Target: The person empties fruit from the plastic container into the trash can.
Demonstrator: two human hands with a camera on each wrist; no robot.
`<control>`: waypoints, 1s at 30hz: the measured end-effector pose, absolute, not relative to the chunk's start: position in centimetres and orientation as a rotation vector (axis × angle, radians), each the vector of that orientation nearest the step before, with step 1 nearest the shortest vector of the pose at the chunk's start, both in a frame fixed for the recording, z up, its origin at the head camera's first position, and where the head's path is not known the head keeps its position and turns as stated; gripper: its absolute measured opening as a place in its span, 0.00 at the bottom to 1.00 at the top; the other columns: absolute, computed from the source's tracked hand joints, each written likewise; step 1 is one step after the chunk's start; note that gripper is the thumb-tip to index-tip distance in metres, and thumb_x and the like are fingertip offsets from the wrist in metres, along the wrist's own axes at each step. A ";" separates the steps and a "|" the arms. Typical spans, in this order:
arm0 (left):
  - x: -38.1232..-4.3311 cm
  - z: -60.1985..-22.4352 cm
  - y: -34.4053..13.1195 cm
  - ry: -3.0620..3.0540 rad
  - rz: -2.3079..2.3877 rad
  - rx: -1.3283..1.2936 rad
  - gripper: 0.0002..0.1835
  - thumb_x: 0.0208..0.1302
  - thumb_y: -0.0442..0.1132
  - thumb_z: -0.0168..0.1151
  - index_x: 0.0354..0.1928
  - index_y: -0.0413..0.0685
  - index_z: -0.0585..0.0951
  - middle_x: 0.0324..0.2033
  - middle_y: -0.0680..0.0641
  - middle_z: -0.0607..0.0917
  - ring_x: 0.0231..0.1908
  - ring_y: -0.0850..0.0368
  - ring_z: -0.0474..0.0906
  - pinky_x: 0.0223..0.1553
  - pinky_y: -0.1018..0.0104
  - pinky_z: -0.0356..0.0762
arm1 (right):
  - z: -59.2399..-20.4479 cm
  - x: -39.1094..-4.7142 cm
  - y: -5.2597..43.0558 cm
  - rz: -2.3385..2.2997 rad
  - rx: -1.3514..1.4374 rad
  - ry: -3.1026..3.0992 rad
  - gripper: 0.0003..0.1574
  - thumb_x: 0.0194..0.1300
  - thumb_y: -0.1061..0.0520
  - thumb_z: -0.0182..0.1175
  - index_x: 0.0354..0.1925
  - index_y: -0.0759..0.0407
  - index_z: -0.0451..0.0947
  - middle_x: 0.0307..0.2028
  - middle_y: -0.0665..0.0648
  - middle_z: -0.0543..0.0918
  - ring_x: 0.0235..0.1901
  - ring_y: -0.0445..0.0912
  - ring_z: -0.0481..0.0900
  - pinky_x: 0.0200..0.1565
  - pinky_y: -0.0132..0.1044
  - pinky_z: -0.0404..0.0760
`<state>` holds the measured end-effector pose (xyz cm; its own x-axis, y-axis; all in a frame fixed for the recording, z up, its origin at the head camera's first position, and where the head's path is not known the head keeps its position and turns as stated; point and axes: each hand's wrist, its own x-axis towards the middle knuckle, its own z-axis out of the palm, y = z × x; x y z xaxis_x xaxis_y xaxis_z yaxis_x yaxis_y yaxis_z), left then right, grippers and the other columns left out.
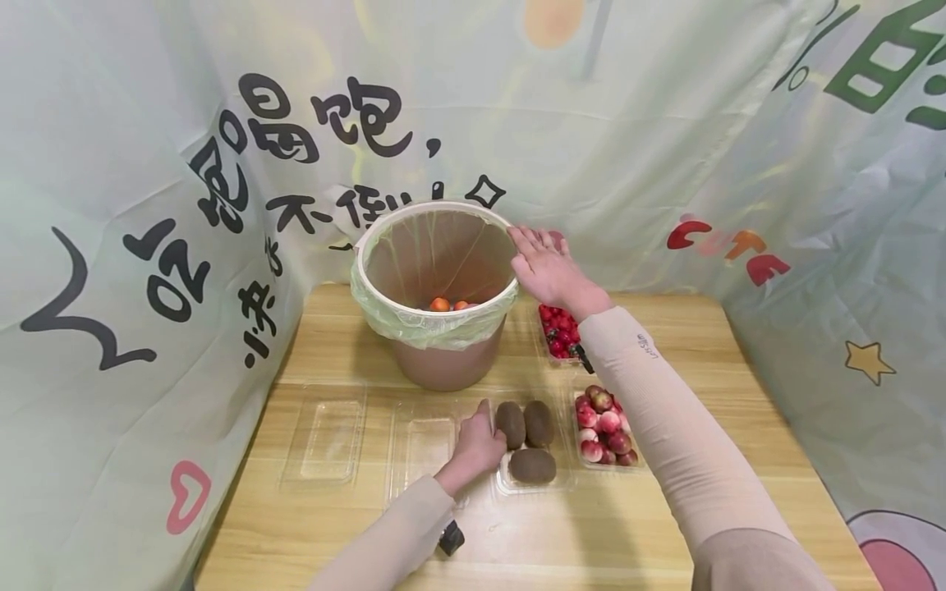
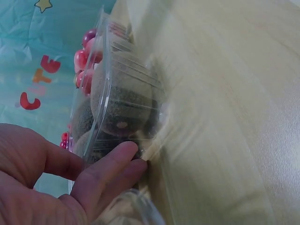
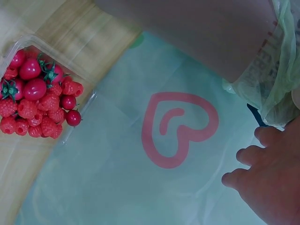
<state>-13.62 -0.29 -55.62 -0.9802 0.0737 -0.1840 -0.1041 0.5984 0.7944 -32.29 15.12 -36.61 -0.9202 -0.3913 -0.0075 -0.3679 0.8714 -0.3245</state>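
Observation:
My left hand (image 1: 476,447) pinches the left wall of a clear plastic box (image 1: 505,486) holding three brown kiwis (image 1: 532,466). In the left wrist view the thumb lies at the box's rim and the fingers (image 2: 110,173) press on its outer side. My right hand (image 1: 550,275) touches the right rim of a brownish-pink bin (image 1: 447,361) with its fingers extended. A pale green bag (image 1: 414,328) lines the bin and folds over its rim. Inside lie orange-red round fruits (image 1: 440,304), partly hidden by the near rim.
Two clear plastic containers (image 1: 325,439) (image 1: 421,447) stand left of the kiwi box. To its right is a box of pink-red round fruits (image 1: 608,423). Behind that, partly under my right arm, sits a box of raspberries and small red tomatoes (image 3: 35,89). Printed cloth (image 1: 628,148) surrounds the wooden table (image 1: 517,542).

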 end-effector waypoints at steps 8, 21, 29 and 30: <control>-13.8 -55.7 -0.1 2.551 1.358 -0.060 0.41 0.60 0.26 0.59 0.77 0.28 0.61 0.39 0.29 0.85 0.24 0.52 0.75 0.23 0.64 0.75 | -36.6 -32.3 15.2 -0.525 -0.596 2.967 0.45 0.77 0.39 0.24 0.87 0.46 0.37 0.86 0.61 0.46 0.84 0.65 0.38 0.81 0.68 0.36; -13.9 -54.2 -1.6 2.458 1.491 0.033 0.35 0.60 0.22 0.55 0.73 0.26 0.66 0.17 0.54 0.70 0.16 0.62 0.67 0.17 0.72 0.69 | -36.7 -32.3 15.1 -0.552 -0.586 2.948 0.45 0.76 0.39 0.22 0.87 0.44 0.36 0.86 0.59 0.45 0.84 0.65 0.37 0.81 0.68 0.35; -13.0 -51.6 -3.2 2.412 1.509 0.121 0.34 0.66 0.26 0.56 0.74 0.25 0.64 0.12 0.58 0.67 0.12 0.64 0.64 0.14 0.74 0.65 | -36.7 -32.1 15.0 -0.585 -0.571 2.937 0.45 0.76 0.39 0.23 0.87 0.44 0.36 0.86 0.58 0.46 0.85 0.65 0.37 0.82 0.66 0.33; -12.9 -51.3 -3.4 2.399 1.516 0.129 0.34 0.67 0.26 0.56 0.75 0.25 0.64 0.12 0.58 0.68 0.12 0.64 0.65 0.14 0.75 0.66 | -36.7 -32.1 15.1 -0.589 -0.568 2.934 0.45 0.77 0.39 0.23 0.87 0.44 0.36 0.86 0.58 0.45 0.85 0.65 0.37 0.82 0.66 0.33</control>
<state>-12.89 -3.42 -51.25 -0.9512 0.2330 -0.2025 -0.0830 0.4390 0.8947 -32.12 15.05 -36.69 -0.9259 -0.3772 -0.0199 -0.3403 0.8559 -0.3894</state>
